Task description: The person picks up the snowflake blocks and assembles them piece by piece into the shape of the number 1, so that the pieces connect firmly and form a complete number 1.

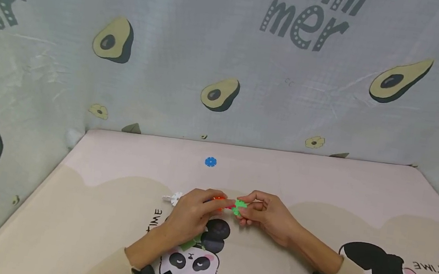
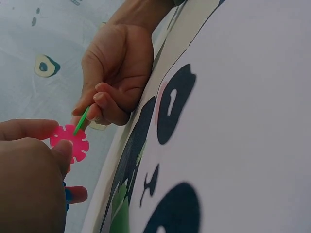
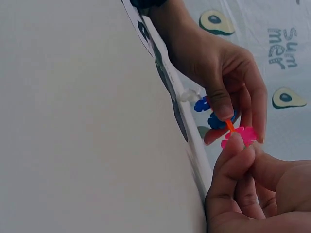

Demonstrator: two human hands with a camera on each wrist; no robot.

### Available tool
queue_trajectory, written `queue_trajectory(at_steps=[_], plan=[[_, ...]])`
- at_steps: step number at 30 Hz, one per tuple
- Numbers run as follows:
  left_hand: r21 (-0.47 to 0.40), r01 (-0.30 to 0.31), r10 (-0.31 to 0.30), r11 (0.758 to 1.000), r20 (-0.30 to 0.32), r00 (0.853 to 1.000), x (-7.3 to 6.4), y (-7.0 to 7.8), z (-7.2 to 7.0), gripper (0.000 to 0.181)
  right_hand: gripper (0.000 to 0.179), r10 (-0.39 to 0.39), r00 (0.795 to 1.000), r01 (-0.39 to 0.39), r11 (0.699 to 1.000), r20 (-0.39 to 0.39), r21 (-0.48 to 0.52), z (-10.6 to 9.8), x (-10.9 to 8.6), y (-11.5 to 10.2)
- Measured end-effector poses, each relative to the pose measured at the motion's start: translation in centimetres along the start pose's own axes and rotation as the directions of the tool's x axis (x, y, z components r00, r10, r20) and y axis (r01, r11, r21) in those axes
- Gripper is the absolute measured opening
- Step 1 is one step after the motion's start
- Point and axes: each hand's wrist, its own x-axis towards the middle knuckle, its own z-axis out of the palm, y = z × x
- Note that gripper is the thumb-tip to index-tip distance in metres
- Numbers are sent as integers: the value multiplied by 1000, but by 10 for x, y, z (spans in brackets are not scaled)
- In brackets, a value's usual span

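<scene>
My left hand pinches a chain of notched plastic snowflake discs. Its fingers are on a pink disc and, in the right wrist view, by an orange disc. Further along that chain come blue discs and white discs, partly hidden by the hand. Between thumb and fingers, my right hand pinches a green snowflake disc. The green disc's edge meets the pink disc in the left wrist view; how deep it sits in a slot I cannot tell.
A loose blue snowflake disc lies on the table farther back, beyond the hands. The table covering carries printed pandas and lettering. Behind the table's far edge hangs a curtain printed with avocados.
</scene>
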Motion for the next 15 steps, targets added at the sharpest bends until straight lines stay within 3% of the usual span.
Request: queue_trajectory(at_steps=[7,15], plan=[[20,-4,5,1000,-36,999,-1,-1,1,36,38,32,999,-34,998,38,55,-2,-2,0],[14,11,-10,1000,-80,997,-1,-2,3,28,40,11,997,-17,996,78,84,2,0,-1]])
